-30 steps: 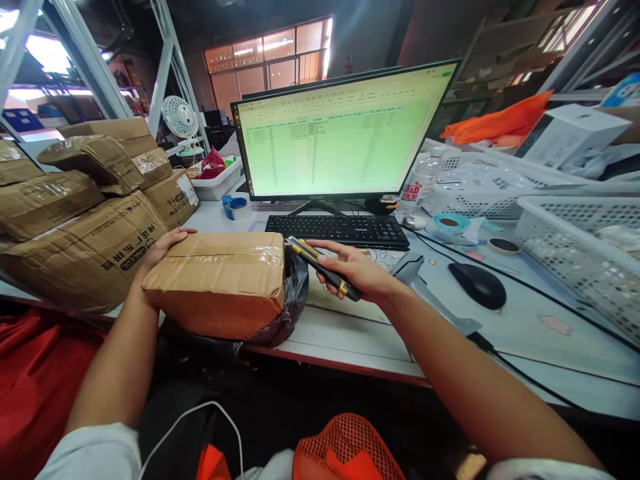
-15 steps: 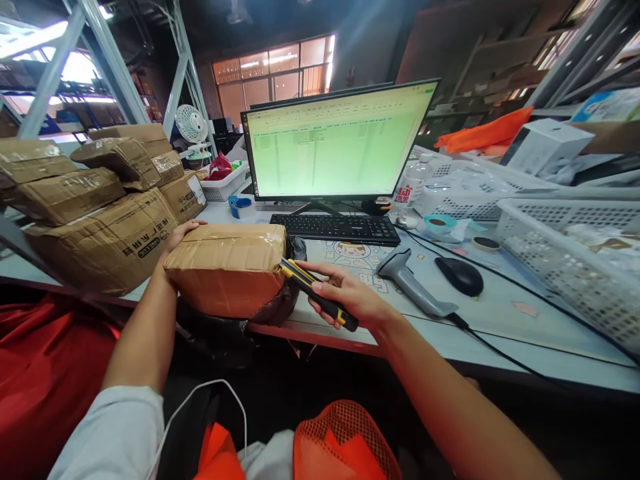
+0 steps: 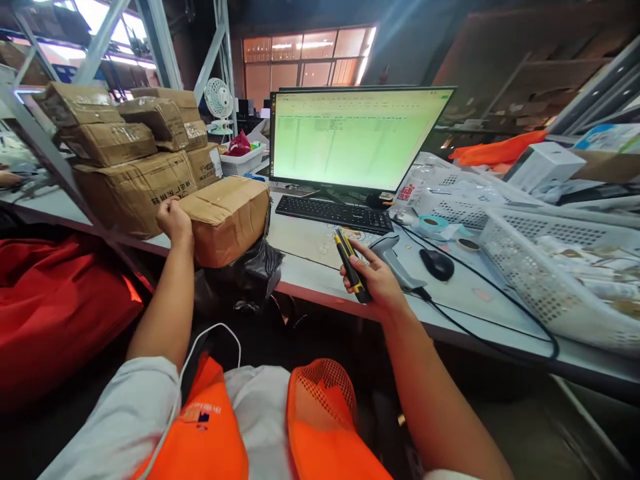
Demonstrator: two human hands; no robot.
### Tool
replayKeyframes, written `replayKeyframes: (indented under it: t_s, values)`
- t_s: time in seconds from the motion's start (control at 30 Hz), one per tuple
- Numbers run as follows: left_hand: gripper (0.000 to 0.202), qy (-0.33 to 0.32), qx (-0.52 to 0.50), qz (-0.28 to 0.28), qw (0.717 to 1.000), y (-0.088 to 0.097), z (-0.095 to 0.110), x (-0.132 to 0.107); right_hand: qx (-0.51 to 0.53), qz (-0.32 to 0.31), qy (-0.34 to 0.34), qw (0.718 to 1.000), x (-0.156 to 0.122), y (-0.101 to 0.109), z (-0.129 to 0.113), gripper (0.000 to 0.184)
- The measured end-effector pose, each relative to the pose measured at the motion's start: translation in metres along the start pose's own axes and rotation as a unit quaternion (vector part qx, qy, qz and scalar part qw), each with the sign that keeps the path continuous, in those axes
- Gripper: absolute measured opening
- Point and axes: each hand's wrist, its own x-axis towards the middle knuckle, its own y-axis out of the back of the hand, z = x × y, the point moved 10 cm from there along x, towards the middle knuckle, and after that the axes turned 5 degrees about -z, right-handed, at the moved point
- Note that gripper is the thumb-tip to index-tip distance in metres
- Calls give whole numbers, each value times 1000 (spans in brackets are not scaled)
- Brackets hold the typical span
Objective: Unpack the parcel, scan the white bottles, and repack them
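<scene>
Brown box (image 3: 231, 217), black-and-yellow cutter (image 3: 351, 267), black bag (image 3: 264, 265); grey scanner (image 3: 394, 263), orange vest (image 3: 213, 420), white basket (image 3: 560, 293) patterned with holes

left grip (image 3: 175, 219): curled at carton (image 3: 227, 217) | right grip (image 3: 379, 280): around utility knife (image 3: 345, 251) | monitor (image 3: 350, 141): lit, behind keyboard (image 3: 333, 213)

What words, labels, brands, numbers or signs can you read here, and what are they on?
Nothing reads clearly enough to quote.
Large stacked box: dark printed characters, too blurred.
Monitor: rows of on-screen text, too small.
Bottle: red characters, too blurred.
Orange vest: lettering and a dark logo, too blurred.
Keyboard: any key markings too small.
Yellow-and-black cutter in the right hand, and cardboard box at the left hand: no legible lettering.
</scene>
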Motion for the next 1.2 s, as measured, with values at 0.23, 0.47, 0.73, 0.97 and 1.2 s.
replayKeyframes:
  t_s: [0.23,0.47,0.73,0.97,1.2]
  values:
    - [84,-145,-39,-118,982,-21,49,-195,24,33,14,999,13,-2,-2,126]
    - [91,-187,29,-613,767,-82,112,-270,21,46,10,999,31,4,1,112]
    - [78,-482,144,-403,765,-84,128,-112,17,-33,-14,999,59,-30,-3,101]
    - [74,-527,102,-257,803,-90,74,-113,64,-51,11,997,59,-62,-14,112]
    - [66,-549,81,-239,797,-82,81,-114,86,-88,-4,992,36,-77,-9,113]
